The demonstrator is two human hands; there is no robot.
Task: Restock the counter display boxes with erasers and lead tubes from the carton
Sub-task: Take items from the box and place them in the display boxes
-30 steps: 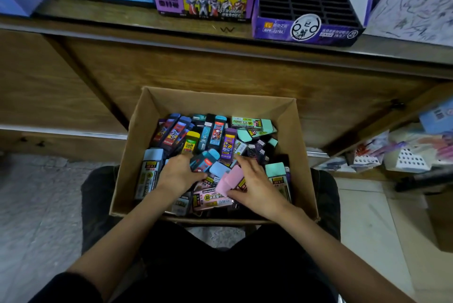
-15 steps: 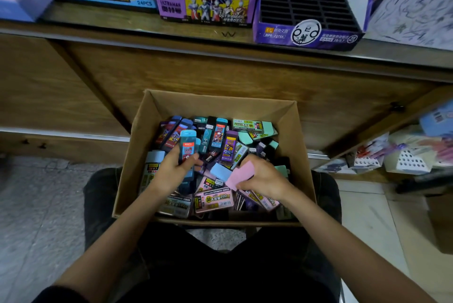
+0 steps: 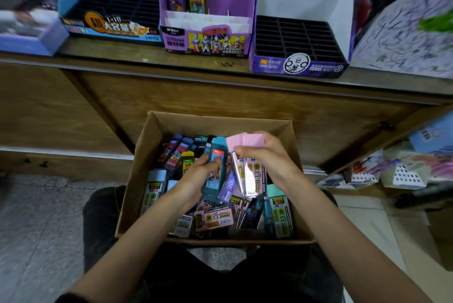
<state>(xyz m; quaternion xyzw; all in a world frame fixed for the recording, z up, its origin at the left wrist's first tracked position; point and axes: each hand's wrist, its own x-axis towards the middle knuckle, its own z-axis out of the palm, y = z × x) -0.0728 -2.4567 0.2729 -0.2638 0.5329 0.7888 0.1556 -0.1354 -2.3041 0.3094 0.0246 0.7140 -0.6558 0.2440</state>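
Note:
A brown carton (image 3: 147,145) rests on my lap, filled with several lead tubes and erasers in mixed colours. My left hand (image 3: 196,175) grips a teal lead tube (image 3: 215,170), held upright above the pile. My right hand (image 3: 264,155) holds two pink lead tubes (image 3: 247,175) by their caps, lifted above the carton's right half. On the counter stand three display boxes: a blue one (image 3: 107,25) with black slots, a purple Ultraman one (image 3: 206,37) with two tubes at its back, and a purple-and-white one (image 3: 294,42) with black slots.
The wooden counter front (image 3: 220,96) rises just behind the carton. A scribbled paper sheet (image 3: 411,40) lies at the counter's right. A low shelf at the right holds white packets (image 3: 402,175). Tiled floor (image 3: 36,229) lies to the left.
Both hands have risen out of the pile. The left lifted the teal tube upright; the right raised the pink tubes higher. The camera tilted up, showing more of the display boxes.

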